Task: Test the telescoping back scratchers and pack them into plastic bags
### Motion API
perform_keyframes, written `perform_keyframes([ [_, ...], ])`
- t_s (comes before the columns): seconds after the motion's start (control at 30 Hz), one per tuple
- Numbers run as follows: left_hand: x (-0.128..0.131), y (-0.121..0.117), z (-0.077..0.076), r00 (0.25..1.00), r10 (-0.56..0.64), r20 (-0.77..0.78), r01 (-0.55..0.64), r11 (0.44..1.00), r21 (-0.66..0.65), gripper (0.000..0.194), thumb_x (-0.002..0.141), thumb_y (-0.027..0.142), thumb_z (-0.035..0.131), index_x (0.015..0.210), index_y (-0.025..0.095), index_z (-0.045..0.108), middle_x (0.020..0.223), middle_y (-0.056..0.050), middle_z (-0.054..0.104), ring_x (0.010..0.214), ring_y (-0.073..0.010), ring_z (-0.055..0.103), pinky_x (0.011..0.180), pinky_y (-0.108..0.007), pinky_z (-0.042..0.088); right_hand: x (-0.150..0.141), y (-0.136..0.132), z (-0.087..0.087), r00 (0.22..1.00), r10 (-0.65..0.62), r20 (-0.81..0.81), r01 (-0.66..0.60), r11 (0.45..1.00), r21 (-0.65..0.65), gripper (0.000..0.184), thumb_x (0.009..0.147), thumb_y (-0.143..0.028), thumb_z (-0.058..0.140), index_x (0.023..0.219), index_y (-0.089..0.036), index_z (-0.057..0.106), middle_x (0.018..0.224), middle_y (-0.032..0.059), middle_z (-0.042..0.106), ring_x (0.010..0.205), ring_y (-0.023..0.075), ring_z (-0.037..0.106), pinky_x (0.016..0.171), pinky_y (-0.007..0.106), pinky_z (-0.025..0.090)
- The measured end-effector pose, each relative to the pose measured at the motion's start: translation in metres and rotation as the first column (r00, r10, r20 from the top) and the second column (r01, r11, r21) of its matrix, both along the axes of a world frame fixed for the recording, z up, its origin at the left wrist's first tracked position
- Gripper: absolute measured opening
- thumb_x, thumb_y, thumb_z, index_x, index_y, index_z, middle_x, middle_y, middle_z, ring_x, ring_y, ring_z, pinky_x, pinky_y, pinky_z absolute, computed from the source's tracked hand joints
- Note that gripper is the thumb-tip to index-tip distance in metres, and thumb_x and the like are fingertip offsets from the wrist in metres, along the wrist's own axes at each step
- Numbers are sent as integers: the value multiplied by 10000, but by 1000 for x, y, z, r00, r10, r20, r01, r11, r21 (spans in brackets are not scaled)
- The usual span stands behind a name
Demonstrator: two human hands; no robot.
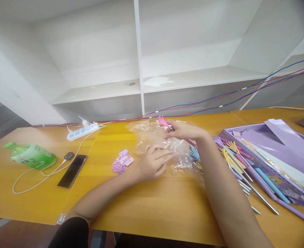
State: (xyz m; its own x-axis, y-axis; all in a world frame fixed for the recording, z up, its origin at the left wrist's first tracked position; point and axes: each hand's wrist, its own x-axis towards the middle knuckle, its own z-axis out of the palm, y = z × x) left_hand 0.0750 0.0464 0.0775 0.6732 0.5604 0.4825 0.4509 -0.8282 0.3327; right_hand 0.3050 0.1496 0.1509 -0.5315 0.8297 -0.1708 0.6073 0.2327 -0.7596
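"Pink scratcher (163, 121), where is it now?"

"It is in the right hand (179, 131), above the clear plastic (147, 137). The right fingers (169, 134) are closed on it."

"And the left hand (155, 162)?"

"Its fingers (164, 155) are stretched and close together, at the near side of the plastic. If they pinch it, I cannot tell."

"Where is there room for moving?"

"The surface (152, 206) is open between the two forearms, until its front edge. Some bare wood is also between the phone (71, 171) and the small pink cards (123, 161). On the right it is tight: the other scratchers (232, 162) are just beside the right forearm, and next to them is the purple box (241, 126)."

"What is at the back edge?"

"Cables (198, 102) run along there, before a white shelf unit (139, 51). The power strip (82, 132) is near this edge, to the left."

"And the far left?"

"There is a green bottle (35, 156), with a white cord (25, 190) curving around in front of it, well apart from the hands."
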Motion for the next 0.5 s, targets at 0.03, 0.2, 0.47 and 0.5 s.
perform_keyframes([
  [0.03,0,0,-1,999,-27,21,27,1000,-2,454,1046,208,468,1448,241,674,1435,-69,735,1319,-284,576,1145,-499,470,-1,-2,2,1000,-2,-26,2,1000,17,719,868,-370,725,1528,-170,522,1043,64,798,733,146,626,589,240,419],
  [0.2,-7,7,-3,989,-96,114,116,974,-193,352,1073,325,431,1066,212,765,1141,-109,804,1101,-248,695,1065,-441,541,-13,-13,15,989,8,-149,-3,999,38,595,873,-422,743,1399,-163,646,1077,91,775,843,183,686,628,256,489],
  [0.47,-18,32,-6,915,77,396,288,563,-775,779,966,868,381,895,150,675,842,-123,759,710,-193,706,737,-338,589,-31,-21,14,907,52,-418,25,984,176,470,846,-506,794,1182,-182,731,1039,65,740,952,206,669,863,344,537],
  [0.5,-19,34,-4,893,134,429,302,529,-793,792,948,888,393,921,144,666,820,-119,751,662,-184,698,688,-327,583,-33,-23,14,902,73,-425,7,983,183,463,859,-514,783,1178,-184,728,1032,61,734,939,202,661,856,342,531],
])
